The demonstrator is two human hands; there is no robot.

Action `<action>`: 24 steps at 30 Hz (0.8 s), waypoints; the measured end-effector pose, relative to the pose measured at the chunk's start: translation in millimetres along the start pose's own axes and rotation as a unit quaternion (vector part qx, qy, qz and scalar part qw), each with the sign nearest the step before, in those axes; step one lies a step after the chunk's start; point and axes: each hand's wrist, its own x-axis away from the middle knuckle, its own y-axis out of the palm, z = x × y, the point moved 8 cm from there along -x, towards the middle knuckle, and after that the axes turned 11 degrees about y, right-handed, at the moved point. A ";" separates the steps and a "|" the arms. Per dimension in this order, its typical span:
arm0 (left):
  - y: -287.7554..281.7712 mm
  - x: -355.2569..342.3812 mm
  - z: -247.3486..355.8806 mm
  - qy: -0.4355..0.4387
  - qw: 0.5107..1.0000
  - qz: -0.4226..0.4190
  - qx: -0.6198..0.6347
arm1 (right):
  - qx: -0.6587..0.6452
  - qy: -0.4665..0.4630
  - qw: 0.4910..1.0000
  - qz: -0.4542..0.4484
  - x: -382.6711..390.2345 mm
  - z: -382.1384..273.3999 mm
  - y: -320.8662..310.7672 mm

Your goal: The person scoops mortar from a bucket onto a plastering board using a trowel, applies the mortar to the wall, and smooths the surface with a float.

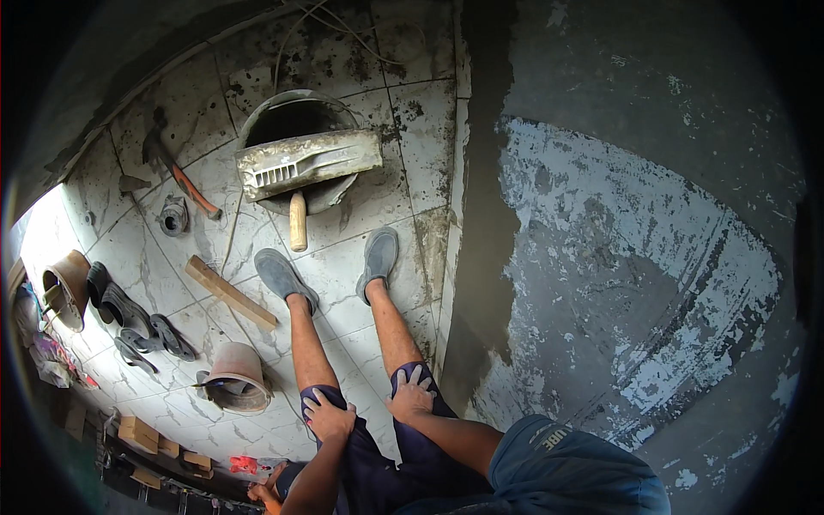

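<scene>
My left hand [330,418] lies on my left knee over the dark shorts, its fingers spread. On the other knee rests my right hand [411,395], fingers also apart. Neither hand holds anything. Beyond my grey shoes stands a round, dirty bucket [262,129], its inside dark. Across its rim lies a long, mortar-crusted plastering float [343,156] with a row of slots. A wooden tool handle [298,221] sticks out from the bucket toward me; the rest of that tool is hidden.
On the tiles at left lie a hammer [189,184] with an orange handle, a grey roll [173,216], a wood strip [230,293], sandals [172,336] and two more buckets [239,378] [67,287]. A patchy wall [592,275] rises at right. Part of another person [266,493] shows at lower left.
</scene>
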 end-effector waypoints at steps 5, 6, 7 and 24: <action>0.4 0.0 -1.1 -0.002 1.000 0.002 0.004 | 0.016 -0.004 1.000 0.001 3.9 -1.7 -5.7; 0.3 0.3 -1.2 -0.002 1.000 0.002 0.004 | 0.017 -0.004 1.000 0.000 4.1 -1.8 -5.9; -0.5 1.0 0.1 -0.003 1.000 0.000 0.006 | 0.017 -0.004 1.000 0.000 2.9 -1.1 -4.2; 3.1 -0.7 0.2 -0.003 1.000 -0.001 0.005 | 0.000 0.002 1.000 -0.013 -2.3 0.9 3.4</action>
